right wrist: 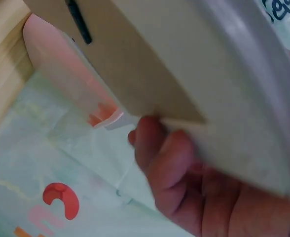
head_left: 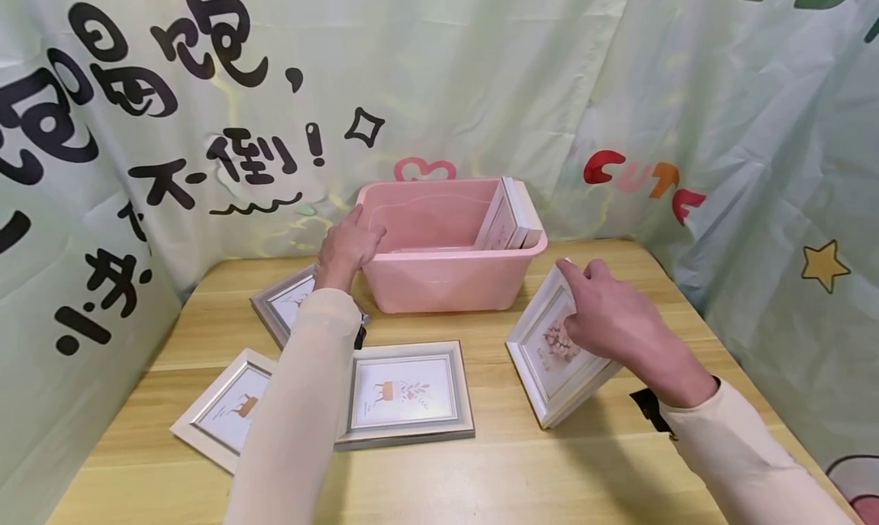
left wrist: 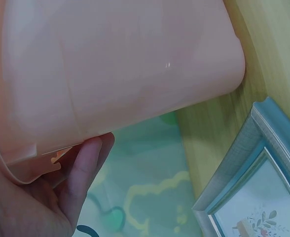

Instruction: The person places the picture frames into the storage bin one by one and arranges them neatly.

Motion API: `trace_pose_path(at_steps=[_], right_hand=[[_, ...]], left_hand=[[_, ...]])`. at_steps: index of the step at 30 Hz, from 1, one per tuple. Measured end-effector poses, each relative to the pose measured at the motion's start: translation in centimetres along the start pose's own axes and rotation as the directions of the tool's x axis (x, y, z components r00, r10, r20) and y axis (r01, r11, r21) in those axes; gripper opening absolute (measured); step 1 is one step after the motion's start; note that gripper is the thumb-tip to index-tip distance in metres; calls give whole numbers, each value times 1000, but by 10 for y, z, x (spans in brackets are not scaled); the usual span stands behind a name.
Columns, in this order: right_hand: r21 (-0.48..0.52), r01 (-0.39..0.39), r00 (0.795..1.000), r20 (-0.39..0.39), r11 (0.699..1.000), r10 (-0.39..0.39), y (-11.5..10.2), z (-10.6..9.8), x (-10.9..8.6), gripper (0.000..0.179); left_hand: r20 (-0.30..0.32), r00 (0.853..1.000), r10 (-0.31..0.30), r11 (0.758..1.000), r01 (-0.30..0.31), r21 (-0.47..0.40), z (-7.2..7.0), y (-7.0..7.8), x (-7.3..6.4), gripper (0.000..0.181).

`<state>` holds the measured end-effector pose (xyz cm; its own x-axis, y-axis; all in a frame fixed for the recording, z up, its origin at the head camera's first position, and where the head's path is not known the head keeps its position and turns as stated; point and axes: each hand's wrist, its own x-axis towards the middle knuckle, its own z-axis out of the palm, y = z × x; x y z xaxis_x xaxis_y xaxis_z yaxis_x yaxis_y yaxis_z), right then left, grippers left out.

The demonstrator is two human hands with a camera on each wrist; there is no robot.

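Observation:
A pink plastic tub stands at the back of the table. My left hand grips its left end by the rim, fingers hooked under the lip in the left wrist view. With my right hand I hold a white picture frame by its upper right edge. This frame is tilted, its flower picture faces the head camera, and its lower corner is close over the table. Its brown backing shows in the right wrist view. White picture frames stand upright inside the tub's right end.
A silver-edged picture frame lies flat in front of the tub. To its left lies another light frame, partly behind my left sleeve. A greyish frame lies beside the tub's left end. A printed cloth hangs around the wooden table.

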<state>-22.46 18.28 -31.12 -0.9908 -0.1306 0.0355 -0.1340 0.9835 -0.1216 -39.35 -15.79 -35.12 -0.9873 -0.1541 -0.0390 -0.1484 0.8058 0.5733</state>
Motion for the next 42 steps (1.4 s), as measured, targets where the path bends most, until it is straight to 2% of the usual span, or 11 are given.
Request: trace_pose_path(at_steps=[9,18,28,42], right_hand=[[108,18,999,28,994,-21,6,-3,7,69],[119,73,997,-21,990,-71,-4,-13,5,62],[93,139,987,-100,986,-130,-14,-42,4,55],[97,114,990,-98,989,-104,-36,-90,17,63]], left_hand=[[7,1000,0,1000,0,-10,0,2,2,75],[7,1000,0,1000,0,-22,1,0,2,75],[7,1000,12,1000,-11,-22,-1,0,1,76],[8,1000,31,1000,-31,3,-1,-2,2,77]])
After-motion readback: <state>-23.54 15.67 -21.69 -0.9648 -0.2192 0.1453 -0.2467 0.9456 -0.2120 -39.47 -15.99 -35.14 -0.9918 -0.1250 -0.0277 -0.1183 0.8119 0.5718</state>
